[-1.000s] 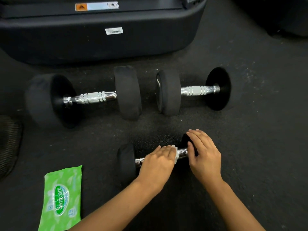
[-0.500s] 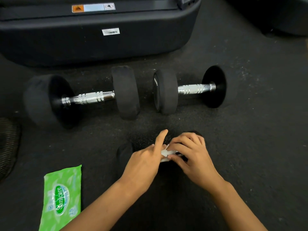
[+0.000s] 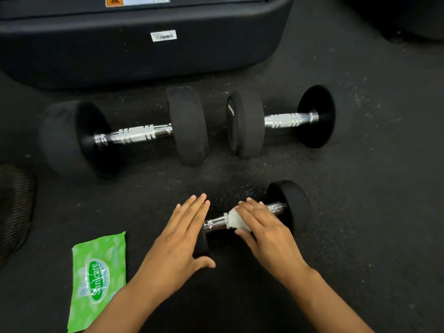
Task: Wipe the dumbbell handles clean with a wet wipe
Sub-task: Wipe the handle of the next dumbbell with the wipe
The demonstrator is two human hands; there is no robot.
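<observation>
The right hand (image 3: 266, 234) presses a white wet wipe (image 3: 234, 221) around the small dumbbell's chrome handle (image 3: 215, 223) while the flat-fingered left hand (image 3: 179, 243) steadies its near weight (image 3: 200, 243).

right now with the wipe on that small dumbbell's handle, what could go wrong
1. The small dumbbell has round ends; the left hand only rests flat on its near end, so it may roll while being rubbed.
2. The right hand presses the wet wipe at mid-handle; the bare chrome towards the left could get skipped.
3. The wipe looks bunched and might slip out.
</observation>
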